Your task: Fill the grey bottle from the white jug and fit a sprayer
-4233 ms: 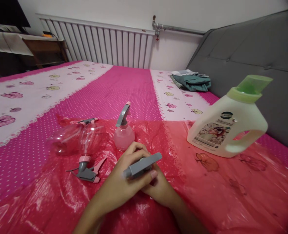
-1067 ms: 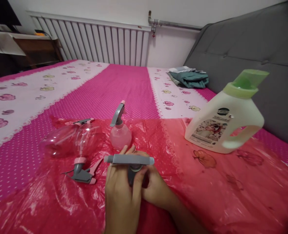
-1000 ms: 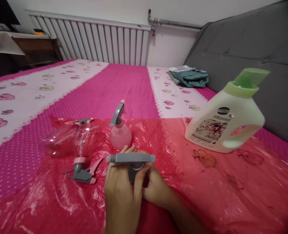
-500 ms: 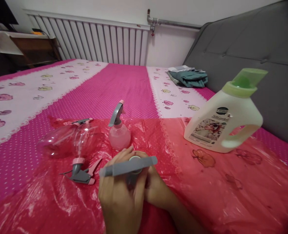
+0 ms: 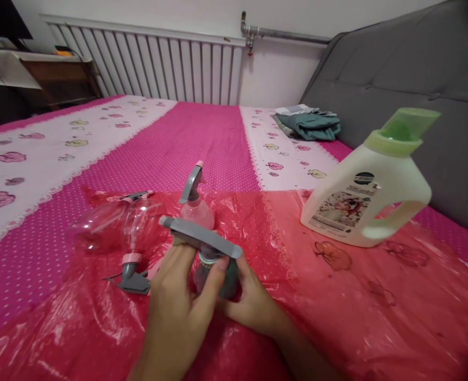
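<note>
Both hands are on a spray bottle [image 5: 230, 278] with a dark greenish body and a grey trigger head [image 5: 204, 236]. My left hand [image 5: 180, 288] closes round the neck and trigger side, its thumb lying across the collar. Round the body from the right, my right hand [image 5: 253, 304] is wrapped, its fingers partly hidden. Just behind stands a pink spray bottle [image 5: 198, 211] with a grey and pink head, upright. To the left lie two clear spray bottles: one [image 5: 94, 227] on its side, the other [image 5: 140, 227] with its grey head [image 5: 134, 284] towards me.
A large white detergent jug [image 5: 370, 196] with a green cap stands at the right on red plastic sheeting [image 5: 297, 328]. Folded clothes [image 5: 311, 124] lie farther back on the pink bedspread [image 5: 205, 132]. A grey padded headboard [image 5: 408, 69] rises along the right.
The grey trigger head has turned, so its left end now points farther back and its right end nearer me. The bottle's body has come into sight between my hands.
</note>
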Demonstrator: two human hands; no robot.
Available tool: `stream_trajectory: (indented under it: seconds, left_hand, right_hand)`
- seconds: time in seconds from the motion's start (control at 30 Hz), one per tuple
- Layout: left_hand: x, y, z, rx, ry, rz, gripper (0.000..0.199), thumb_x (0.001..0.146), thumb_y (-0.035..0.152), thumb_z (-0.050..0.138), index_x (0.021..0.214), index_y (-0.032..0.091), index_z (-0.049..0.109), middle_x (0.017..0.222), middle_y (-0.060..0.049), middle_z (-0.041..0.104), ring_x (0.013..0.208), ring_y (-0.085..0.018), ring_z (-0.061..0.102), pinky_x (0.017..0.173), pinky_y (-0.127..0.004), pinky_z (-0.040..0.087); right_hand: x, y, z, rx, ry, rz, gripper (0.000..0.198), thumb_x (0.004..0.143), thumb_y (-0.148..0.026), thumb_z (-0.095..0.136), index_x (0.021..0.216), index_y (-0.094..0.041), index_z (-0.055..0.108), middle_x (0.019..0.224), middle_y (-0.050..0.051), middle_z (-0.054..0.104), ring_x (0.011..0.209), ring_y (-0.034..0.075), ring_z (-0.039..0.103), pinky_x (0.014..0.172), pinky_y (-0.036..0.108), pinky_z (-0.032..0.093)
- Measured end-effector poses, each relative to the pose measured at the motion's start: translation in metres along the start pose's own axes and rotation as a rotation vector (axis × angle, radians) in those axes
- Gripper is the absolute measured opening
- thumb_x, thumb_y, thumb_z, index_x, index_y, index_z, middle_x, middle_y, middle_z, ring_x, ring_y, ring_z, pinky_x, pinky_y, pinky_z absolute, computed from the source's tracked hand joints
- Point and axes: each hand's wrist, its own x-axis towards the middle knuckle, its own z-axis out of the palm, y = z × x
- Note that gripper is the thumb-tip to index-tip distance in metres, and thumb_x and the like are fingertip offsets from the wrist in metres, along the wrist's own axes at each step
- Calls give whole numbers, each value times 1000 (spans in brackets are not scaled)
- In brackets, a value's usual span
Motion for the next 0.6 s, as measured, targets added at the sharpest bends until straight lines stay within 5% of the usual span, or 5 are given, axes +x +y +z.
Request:
stream_trajectory:
  seconds: [0.2,0.6]
  left_hand:
    - [10,7,-15,-161,50,-110,18,101,39,63,93,25,70,83,3,71,78,-17,69,66,-27,51]
    - [24,11,-10,-144,8,-49,17,99,39,65,91,25,70,86,2,71,84,-19,69,71,-30,50]
  right_hand:
    - [-1,-4,-4,-5,-23,4,83,90,-53,82,155,-24,40,151,8,39,143,18,44,130,34,39]
    - [0,-2,-3,-13,-8,-33,78,90,-44,82,154,-31,40,149,4,41,141,16,46,128,34,41]
